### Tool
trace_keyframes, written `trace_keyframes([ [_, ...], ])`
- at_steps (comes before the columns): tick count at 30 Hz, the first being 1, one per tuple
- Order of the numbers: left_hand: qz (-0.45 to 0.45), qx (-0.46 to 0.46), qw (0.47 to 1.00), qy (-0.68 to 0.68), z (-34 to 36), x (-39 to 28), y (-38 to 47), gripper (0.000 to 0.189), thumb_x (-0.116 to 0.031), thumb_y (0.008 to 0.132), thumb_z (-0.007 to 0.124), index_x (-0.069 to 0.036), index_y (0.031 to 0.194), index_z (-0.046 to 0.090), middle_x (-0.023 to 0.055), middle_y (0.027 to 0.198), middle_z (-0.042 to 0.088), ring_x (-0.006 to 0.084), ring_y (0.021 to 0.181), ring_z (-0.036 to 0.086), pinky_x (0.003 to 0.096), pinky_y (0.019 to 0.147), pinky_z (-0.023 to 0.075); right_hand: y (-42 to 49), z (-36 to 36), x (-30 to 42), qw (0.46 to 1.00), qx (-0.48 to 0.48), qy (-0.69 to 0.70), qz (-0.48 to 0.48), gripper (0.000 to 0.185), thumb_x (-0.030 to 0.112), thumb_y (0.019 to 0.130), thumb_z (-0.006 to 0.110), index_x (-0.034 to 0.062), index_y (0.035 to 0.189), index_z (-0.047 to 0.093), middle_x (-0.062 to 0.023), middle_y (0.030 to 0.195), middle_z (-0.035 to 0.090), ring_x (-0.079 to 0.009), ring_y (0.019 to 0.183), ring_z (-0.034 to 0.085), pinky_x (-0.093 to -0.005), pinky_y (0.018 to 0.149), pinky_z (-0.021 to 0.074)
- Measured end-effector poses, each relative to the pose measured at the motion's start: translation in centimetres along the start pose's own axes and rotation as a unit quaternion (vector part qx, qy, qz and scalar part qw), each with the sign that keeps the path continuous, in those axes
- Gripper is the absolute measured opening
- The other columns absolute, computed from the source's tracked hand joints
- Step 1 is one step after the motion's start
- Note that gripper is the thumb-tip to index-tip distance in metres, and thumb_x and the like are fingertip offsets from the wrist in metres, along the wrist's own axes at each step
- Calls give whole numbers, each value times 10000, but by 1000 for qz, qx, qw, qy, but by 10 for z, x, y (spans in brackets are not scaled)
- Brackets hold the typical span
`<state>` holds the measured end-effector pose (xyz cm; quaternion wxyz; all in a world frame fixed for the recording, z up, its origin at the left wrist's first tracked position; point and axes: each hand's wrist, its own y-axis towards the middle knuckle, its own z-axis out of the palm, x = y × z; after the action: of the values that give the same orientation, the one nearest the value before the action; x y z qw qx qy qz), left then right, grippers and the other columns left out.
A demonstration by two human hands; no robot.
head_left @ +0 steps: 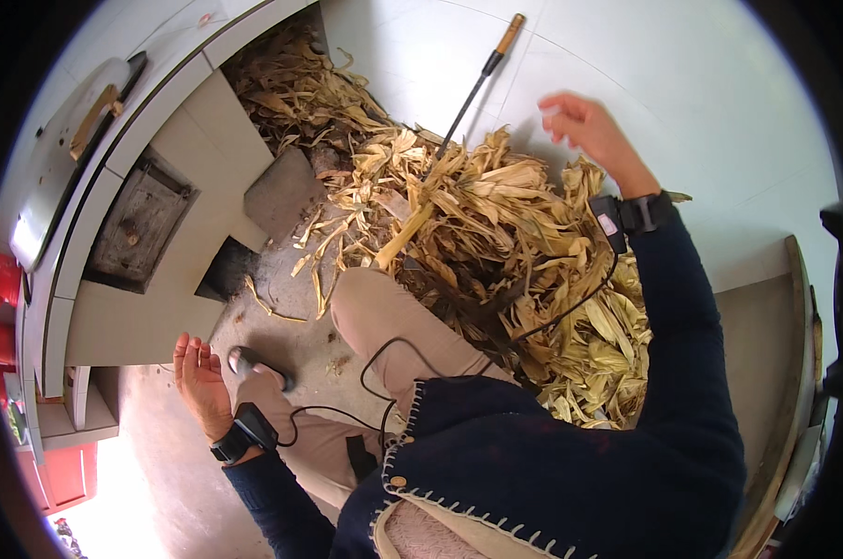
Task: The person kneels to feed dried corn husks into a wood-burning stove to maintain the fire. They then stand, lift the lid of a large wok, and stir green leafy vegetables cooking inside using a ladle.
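My right hand [585, 133] is raised in front of a white tiled wall, above a heap of dried corn husks [491, 189]. Its fingers are apart, slightly blurred, and hold nothing. On the other side, my left hand [201, 383] hovers over the floor near a tiled stove [236, 140], palm up, with loosely curled fingers and nothing in them. A black metal rod with a wooden handle [511, 33] leans on the wall, its lower end hidden in the husks. The stove front has a sooty metal firebox door [138, 223] and a dark opening [229, 269] below it.
A large metal lid [61, 157] with a wooden handle rests on the stove top. A brick-like block [285, 185] leans at the stove's base. Black cables [568, 312] run from both wrist devices across my lap. A wooden-edged panel [757, 335] stands at right.
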<state>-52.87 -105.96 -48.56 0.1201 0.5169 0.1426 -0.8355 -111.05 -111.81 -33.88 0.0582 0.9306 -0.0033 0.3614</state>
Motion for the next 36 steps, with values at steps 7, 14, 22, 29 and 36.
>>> trace_keyframes([
  [7, -72, 25, 997, 8, 43, -12, -30, 235, -102, 892, 541, -49, 1121, 530, 15, 944, 585, 116, 825, 563, 215, 687, 478, 0, 86, -99, 944, 179, -270, 69, 848, 466, 693, 713, 59, 1350, 364, -236, 1359, 358, -383, 1270, 340, -483, 1031, 300],
  [14, -86, 46, 995, 11, 51, -21, -62, 223, -96, 894, 543, -56, 1113, 538, 11, 930, 585, 109, 813, 567, 205, 675, 475, 32, 161, -114, 857, 254, -426, 142, 620, 197, 781, 636, 62, 1328, 379, -194, 1253, 501, -349, 1185, 465, -561, 962, 332],
  [22, -61, 79, 990, 101, 64, -30, -44, 234, -115, 887, 563, -60, 1114, 552, 20, 958, 592, 106, 823, 569, 206, 674, 460, 33, 90, -141, 969, 111, -208, 72, 495, 125, 770, 568, -2, 1239, 475, -212, 1172, 559, -370, 1105, 506, -414, 909, 415],
  [29, -52, 174, 944, 277, 117, -14, -17, 268, -140, 887, 554, -39, 1135, 565, 32, 939, 603, 101, 818, 566, 211, 695, 452, 33, 44, -75, 988, 94, -123, -18, 360, 132, 777, 578, 5, 1113, 567, -209, 950, 609, -342, 888, 580, -395, 794, 447],
  [36, 73, 255, 895, 357, 177, 13, 6, 417, -115, 890, 562, -68, 1295, 477, 72, 1090, 585, 113, 840, 576, 240, 704, 471, 49, 83, 20, 894, 8, -292, -339, 404, -9, 787, 524, 128, 1158, 605, -63, 935, 636, -214, 802, 582, -324, 852, 385],
])
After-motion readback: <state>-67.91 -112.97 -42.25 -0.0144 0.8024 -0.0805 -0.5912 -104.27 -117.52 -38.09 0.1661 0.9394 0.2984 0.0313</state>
